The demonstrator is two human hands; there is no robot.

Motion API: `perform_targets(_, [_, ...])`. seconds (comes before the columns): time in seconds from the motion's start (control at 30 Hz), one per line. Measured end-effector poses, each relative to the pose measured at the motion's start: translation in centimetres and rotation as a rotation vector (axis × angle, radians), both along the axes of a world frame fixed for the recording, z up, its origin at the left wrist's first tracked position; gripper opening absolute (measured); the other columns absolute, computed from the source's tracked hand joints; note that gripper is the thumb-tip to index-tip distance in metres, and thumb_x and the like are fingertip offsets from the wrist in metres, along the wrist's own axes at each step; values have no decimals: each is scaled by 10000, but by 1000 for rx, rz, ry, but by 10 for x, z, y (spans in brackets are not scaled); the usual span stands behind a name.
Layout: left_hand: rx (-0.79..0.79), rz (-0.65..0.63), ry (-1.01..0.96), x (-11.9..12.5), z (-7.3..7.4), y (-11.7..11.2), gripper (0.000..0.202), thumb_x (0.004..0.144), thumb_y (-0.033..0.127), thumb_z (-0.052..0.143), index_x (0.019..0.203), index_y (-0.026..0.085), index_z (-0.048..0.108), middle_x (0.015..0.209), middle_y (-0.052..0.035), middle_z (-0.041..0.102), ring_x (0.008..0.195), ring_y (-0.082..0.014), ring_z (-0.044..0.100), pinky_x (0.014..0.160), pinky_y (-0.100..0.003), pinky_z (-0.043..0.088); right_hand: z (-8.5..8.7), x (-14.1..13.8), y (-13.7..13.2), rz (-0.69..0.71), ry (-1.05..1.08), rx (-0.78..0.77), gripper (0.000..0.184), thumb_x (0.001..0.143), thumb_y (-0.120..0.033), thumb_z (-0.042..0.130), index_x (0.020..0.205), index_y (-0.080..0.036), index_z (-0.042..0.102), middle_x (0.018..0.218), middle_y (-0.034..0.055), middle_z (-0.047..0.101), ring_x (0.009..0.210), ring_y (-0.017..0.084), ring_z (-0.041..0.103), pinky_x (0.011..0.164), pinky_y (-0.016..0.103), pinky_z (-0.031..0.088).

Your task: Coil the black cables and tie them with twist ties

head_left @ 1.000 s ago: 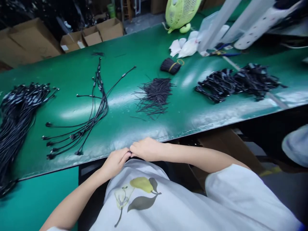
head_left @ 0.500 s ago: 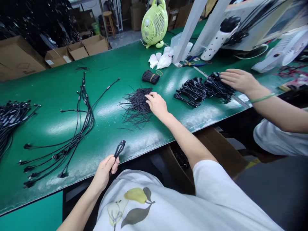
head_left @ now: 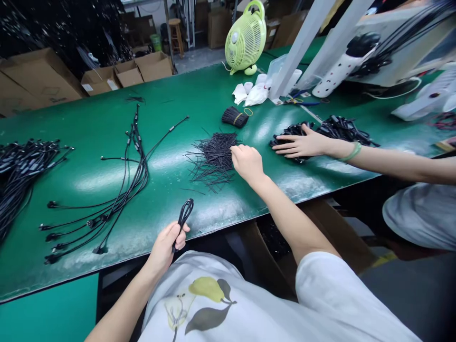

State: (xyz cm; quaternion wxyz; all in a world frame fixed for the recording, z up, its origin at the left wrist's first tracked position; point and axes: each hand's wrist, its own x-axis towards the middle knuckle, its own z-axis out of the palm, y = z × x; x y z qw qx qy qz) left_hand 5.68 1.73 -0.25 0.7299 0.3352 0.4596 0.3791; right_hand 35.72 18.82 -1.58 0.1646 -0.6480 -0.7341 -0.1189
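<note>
My left hand point(head_left: 170, 241) is closed around a folded black cable point(head_left: 185, 213), whose looped end sticks up above the fingers near the table's front edge. My right hand point(head_left: 248, 164) is at the right edge of a loose pile of thin black twist ties point(head_left: 216, 154). Its thumb and fingertips are pinched together; what lies between them, if anything, is too small to make out. Left of the pile, several long black cables with plugs point(head_left: 137, 173) lie spread on the green tabletop point(head_left: 89, 111).
A banded bundle of black ties point(head_left: 234, 117) lies behind the pile. To the right, a co-worker's hand point(head_left: 302, 144) rests flat on bundled black cables point(head_left: 344, 129). More cables point(head_left: 24, 166) lie far left. A green fan point(head_left: 245, 40) and white posts point(head_left: 302, 45) stand at the back.
My right hand's fingers have closed into a pinch and drawn slightly right, to the pile's edge. The co-worker's hand has moved left across the bundled cables. The whole view has shifted a little.
</note>
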Motion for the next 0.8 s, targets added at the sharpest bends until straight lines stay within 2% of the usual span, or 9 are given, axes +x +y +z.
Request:
perform_targets(0.17, [40, -6, -16, -2, 6, 1, 392, 835, 496, 639, 888, 108, 617, 554, 66, 369, 485, -53, 304, 495, -214, 238, 6, -5, -14, -75, -13, -1, 374, 990, -205, 273, 1013, -129, 638, 855, 111, 636, 766, 212, 512, 684, 324, 285])
perform_targets(0.27, [47, 12, -55, -2, 10, 1, 446, 835, 489, 641, 1058, 106, 597, 558, 73, 372, 481, -57, 296, 491, -217, 229, 11, -27, -34, -53, 138, 44, 357, 1007, -275, 304, 1052, -136, 630, 916, 105, 654, 778, 198, 548, 683, 300, 323])
perform_targets(0.33, [63, 31, -93, 1, 12, 2, 550, 841, 476, 639, 1242, 120, 515, 568, 79, 378, 481, -63, 290, 491, -219, 224, 12, -55, -54, 73, 317, 43, 319, 1001, -297, 355, 1031, -144, 633, 953, 100, 661, 812, 188, 574, 705, 278, 364])
perform_targets(0.4, [89, 40, -120, 4, 14, 5, 649, 851, 469, 627, 1365, 134, 414, 580, 82, 379, 485, -66, 283, 496, -223, 224, 12, -91, -77, 299, 526, -43, 276, 987, -294, 400, 950, -160, 639, 903, 75, 666, 800, 173, 589, 716, 258, 403])
perform_targets(0.43, [109, 45, -122, 5, 14, 7, 668, 854, 473, 621, 1383, 130, 400, 584, 82, 376, 490, -68, 282, 499, -227, 226, 11, -108, -89, 419, 624, -112, 257, 979, -286, 418, 914, -169, 637, 865, 59, 664, 777, 164, 591, 711, 251, 419])
perform_targets(0.5, [159, 73, -94, 2, 13, 13, 640, 850, 492, 615, 1337, 106, 465, 590, 75, 369, 505, -72, 287, 505, -235, 234, 10, -137, -110, 587, 773, -252, 218, 963, -267, 450, 886, -178, 634, 819, 38, 654, 739, 151, 590, 700, 244, 441])
perform_targets(0.57, [215, 140, -43, -6, 11, 18, 570, 850, 504, 608, 1239, 91, 555, 600, 65, 369, 522, -77, 296, 512, -241, 242, 10, -153, -122, 632, 839, -331, 191, 953, -258, 471, 912, -179, 640, 831, 38, 651, 750, 153, 596, 711, 253, 455])
perform_targets(0.67, [275, 224, 2, -21, 11, 20, 472, 886, 474, 566, 1171, 99, 600, 629, 52, 390, 542, -79, 309, 528, -238, 256, 11, -160, -127, 645, 763, -322, 219, 969, -267, 451, 938, -182, 649, 849, 55, 650, 783, 168, 599, 735, 279, 457])
perform_targets(0.8, [337, 144, 116, -35, 11, 15, 417, 919, 451, 508, 1115, 105, 633, 646, 35, 440, 554, -88, 348, 545, -236, 286, 19, -167, -128, 704, 495, -155, 280, 997, -252, 394, 893, -172, 641, 820, 64, 635, 756, 167, 578, 713, 276, 436])
